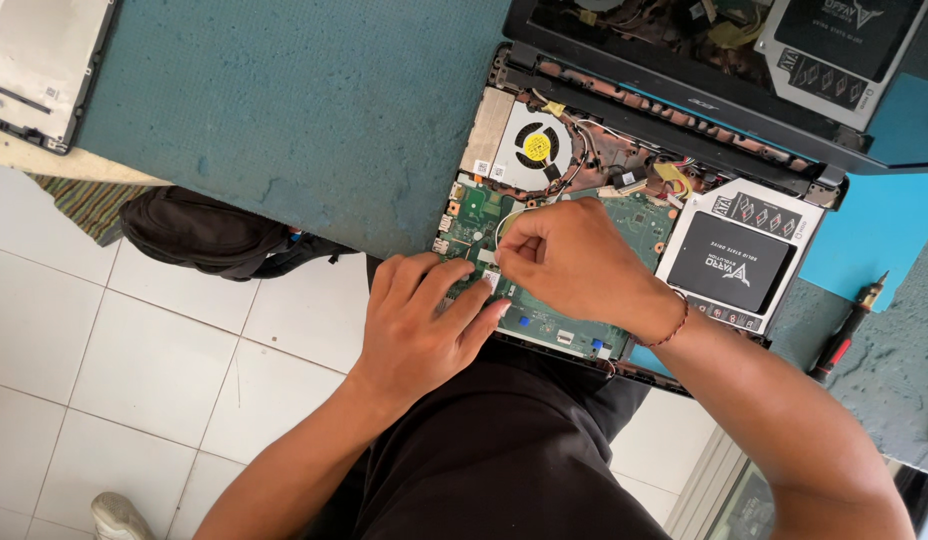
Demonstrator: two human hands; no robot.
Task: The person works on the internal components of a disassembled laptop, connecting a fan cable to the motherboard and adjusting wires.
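While the left hand (424, 325) lies released on the green circuit board (544, 315), the right hand (574, 265) pinches a thin white wire (506, 222).

motherboard (544, 300): green, with small blue and white connectors
cooling fan (536, 148): black blades around a round yellow label, in a silvery housing
heatsink fins (487, 130): pale tan
drive caddy (774, 215): silver-grey metal
solid-state drive (734, 262): black with white markings
thin wire (504, 222): white
desk mat (304, 110): mottled teal, worn in patches
screwdriver (846, 330): red and black handle, brass-coloured tip
floor tiles (134, 370): white with grey grout lines
bag (199, 232): black
trousers (504, 450): black
wrist cord (674, 325): dark red, on the right hand (574, 265)
woven cloth (89, 200): striped green, yellow and brown
sheet under second laptop (884, 225): bright blue
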